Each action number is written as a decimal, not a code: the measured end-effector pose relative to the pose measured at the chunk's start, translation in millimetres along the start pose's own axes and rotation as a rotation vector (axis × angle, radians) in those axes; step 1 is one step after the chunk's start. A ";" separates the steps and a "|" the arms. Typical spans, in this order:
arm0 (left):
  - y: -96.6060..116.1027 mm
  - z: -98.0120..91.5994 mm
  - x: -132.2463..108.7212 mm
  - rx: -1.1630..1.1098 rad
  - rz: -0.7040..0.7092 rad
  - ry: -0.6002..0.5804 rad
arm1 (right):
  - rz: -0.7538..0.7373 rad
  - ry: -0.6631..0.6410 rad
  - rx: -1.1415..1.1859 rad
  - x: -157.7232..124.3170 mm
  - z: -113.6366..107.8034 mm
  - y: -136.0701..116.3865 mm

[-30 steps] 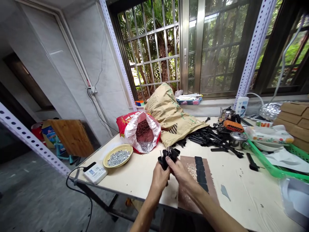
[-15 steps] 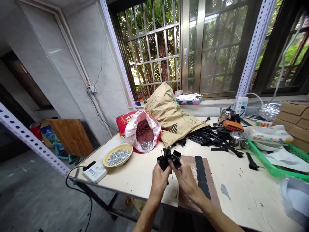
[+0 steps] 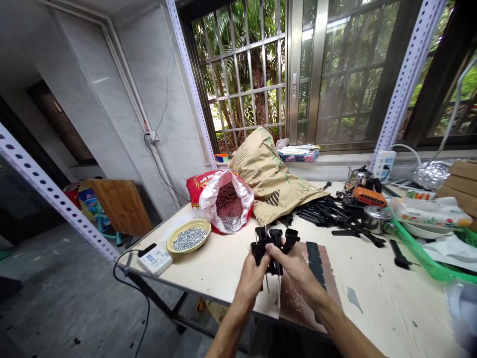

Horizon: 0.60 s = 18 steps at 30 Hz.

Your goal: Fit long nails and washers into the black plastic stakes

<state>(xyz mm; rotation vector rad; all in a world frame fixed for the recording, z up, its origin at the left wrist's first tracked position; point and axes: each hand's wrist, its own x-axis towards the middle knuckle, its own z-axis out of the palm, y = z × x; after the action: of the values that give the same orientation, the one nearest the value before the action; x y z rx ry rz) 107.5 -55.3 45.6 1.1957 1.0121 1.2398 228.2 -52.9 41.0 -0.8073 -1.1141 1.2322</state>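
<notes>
Close together above the front of the table, both hands grip a bunch of black plastic parts with thin metal rods sticking out below. My left hand is closed around the left side of the bunch, its thumb on top. From the right, my right hand is closed on the bunch, thumb pressed near the middle. The fingers behind the parts are hidden. Under my right forearm lies a brown board bearing a row of black rounded pads.
A red bag of brown screws, a yellow dish of small silver pieces and a white box stand left. Behind are a paper sack and a black parts pile. A green basket stands right.
The black parts are turned and spread wider between my hands, with the rods now showing below. My right thumb has shifted across the bunch. The whole view has moved slightly left.
</notes>
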 end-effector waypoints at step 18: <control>1.0 -1.9 -6.9 -0.316 -0.057 0.065 | -0.001 0.064 -0.332 -15.4 8.7 4.5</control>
<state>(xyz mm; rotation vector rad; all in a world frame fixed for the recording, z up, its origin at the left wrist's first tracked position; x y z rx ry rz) 104.8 -62.0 45.9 0.8816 0.8527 1.3438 219.0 -67.9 36.2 -1.0881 -1.2847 1.0248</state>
